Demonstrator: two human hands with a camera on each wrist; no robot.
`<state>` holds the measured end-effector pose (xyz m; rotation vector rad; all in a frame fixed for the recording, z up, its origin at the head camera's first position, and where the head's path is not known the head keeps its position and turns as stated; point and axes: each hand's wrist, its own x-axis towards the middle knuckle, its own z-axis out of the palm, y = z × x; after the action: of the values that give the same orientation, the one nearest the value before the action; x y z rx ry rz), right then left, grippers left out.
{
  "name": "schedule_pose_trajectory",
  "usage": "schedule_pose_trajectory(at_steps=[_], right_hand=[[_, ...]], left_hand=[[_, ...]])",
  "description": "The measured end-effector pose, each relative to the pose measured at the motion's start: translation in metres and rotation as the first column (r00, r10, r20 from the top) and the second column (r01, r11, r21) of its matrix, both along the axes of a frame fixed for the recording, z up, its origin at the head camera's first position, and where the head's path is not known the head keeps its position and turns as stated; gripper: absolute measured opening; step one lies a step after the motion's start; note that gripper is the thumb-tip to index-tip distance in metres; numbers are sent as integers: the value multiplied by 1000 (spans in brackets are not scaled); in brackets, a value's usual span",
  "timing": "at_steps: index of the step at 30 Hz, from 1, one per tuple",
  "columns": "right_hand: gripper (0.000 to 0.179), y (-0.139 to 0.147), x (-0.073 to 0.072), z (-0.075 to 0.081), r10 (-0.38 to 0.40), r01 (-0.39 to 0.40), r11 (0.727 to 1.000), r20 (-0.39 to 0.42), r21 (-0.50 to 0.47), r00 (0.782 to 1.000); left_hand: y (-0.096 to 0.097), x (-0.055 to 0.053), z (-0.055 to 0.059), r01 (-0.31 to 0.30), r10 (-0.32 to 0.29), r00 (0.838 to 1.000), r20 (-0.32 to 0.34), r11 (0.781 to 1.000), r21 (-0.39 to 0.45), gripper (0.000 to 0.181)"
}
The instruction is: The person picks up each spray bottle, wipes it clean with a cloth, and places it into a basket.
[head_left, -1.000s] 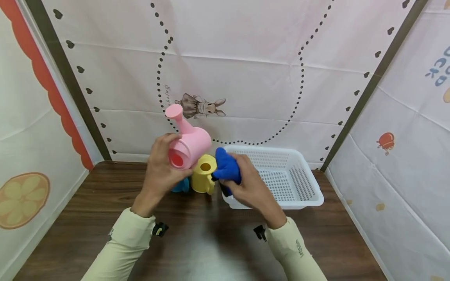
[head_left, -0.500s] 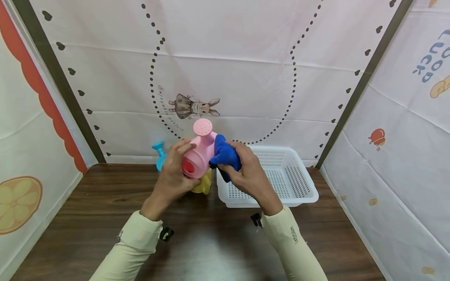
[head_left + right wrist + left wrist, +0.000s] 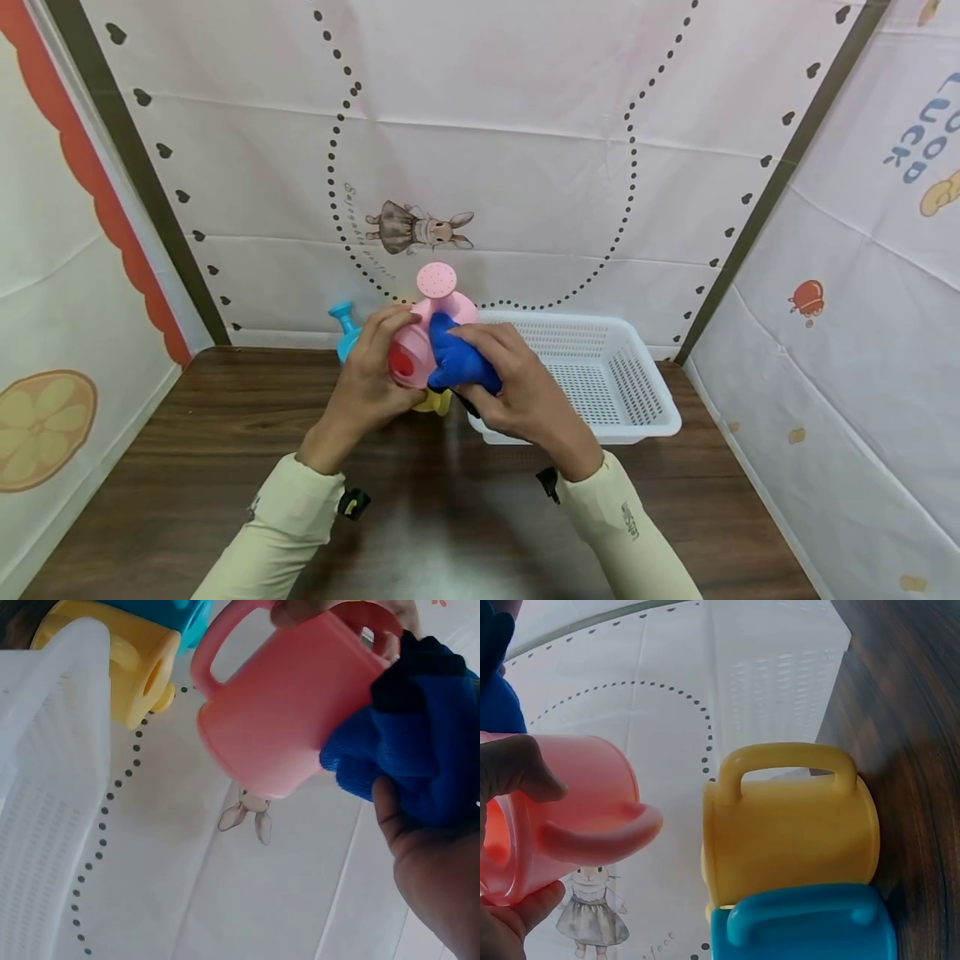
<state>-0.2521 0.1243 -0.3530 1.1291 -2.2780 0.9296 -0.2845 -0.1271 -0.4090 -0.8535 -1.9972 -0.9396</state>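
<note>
My left hand (image 3: 367,379) grips a pink watering can (image 3: 292,705) by its open-top end, thumb and fingers round the rim, holding it up above the table. The can's round sprinkler head (image 3: 437,280) points toward the back wall. A bunched blue cloth (image 3: 461,360) with a black edge is gripped in my right hand (image 3: 521,387) and pressed against the can's side. Below and behind the pink can stand a yellow watering can (image 3: 795,832) and a blue watering can (image 3: 810,926), side by side; in the head view both are partly hidden.
A white perforated plastic basket (image 3: 645,358) stands on the right of the wooden table (image 3: 247,408), just beyond my right hand. A printed white cloth wall (image 3: 525,192) closes off the back, with further walls at left and right.
The pink can has moved right and turned, its sprinkler head swinging round from the left. The blue cloth has come against the can and slid down and left over its side.
</note>
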Motion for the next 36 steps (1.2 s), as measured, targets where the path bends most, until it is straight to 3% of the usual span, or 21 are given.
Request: schedule_pose_trajectory(at_steps=[4, 10, 15, 20, 25, 31, 36], right_hand=[[53, 2, -5, -1, -25, 22, 999, -67, -43, 997], [51, 8, -15, -1, -68, 62, 995, -79, -77, 995], [51, 12, -25, -2, -164, 159, 982, -45, -107, 985], [55, 7, -26, -7, -211, 207, 965, -5, -162, 977], [58, -7, -16, -10, -203, 188, 960, -53, -208, 978], [67, -20, -1, -8, -143, 103, 966, -159, -237, 977], [62, -19, -6, -6, -171, 124, 961, -178, -249, 969]], left_hand=[[-1, 3, 1, 30, -30, 999, -22, 999, 12, 98], [-2, 5, 4, 64, -62, 997, -47, 997, 38, 98], [-1, 9, 8, 47, -45, 997, -63, 998, 34, 100], [3, 12, 11, 48, -47, 997, -54, 999, 14, 101], [8, 15, 11, 39, -39, 999, -27, 999, 19, 101], [10, 17, 10, 16, -16, 1000, 2, 999, 35, 100], [9, 16, 10, 11, -11, 1000, -3, 998, 57, 100]])
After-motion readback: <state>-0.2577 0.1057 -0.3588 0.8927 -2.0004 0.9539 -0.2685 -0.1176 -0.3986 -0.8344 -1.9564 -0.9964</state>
